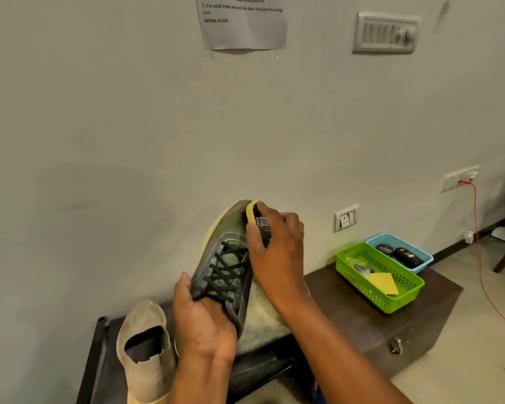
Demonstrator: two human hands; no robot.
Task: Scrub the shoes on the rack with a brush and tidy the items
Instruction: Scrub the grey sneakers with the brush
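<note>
A grey-green sneaker with black laces and a pale sole is held up in front of the wall, toe pointing up. My left hand grips it at the heel and collar. My right hand holds a yellow-edged brush with a barcode label, its bristles against the sneaker's toe. A tan suede slip-on shoe rests on the dark shoe rack at the lower left.
A dark wooden box with a metal latch stands right of the rack. On it sit a green basket with a yellow cloth and a blue basket holding polish tins. An orange cable hangs from a wall socket.
</note>
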